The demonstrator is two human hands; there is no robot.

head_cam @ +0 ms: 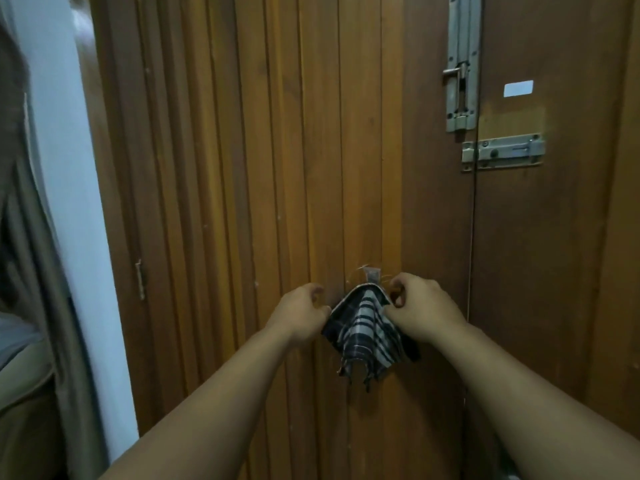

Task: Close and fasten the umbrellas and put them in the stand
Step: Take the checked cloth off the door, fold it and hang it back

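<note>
Two bare forearms were stretched out from the bottom of the view toward a wooden door (pixel 346 168) of narrow vertical slats, warm brown and lightly glossy. At their ends the left hand (pixel 301 315) and the right hand (pixel 424 311) were set on either side of a checked fabric (pixel 363 329), dark with pale stripes, which hung in a soft triangular drape from a small clear hook (pixel 371 273) stuck to the door. The fingers (pixel 398 289) of the right hand were curled and appeared to pinch the fabric's pale-trimmed upper edge; the left hand's fingers were curled near the opposite edge, though contact there could not be confirmed. Whether this fabric belonged to an umbrella could not be told; no shaft, handle or stand was in view. The step in hand was judged to be hanging or lifting the piece at the hook, and a fastening strap would next have to be found. Dull metal slide bolts (pixel 502 152) were fixed at upper right.
</note>
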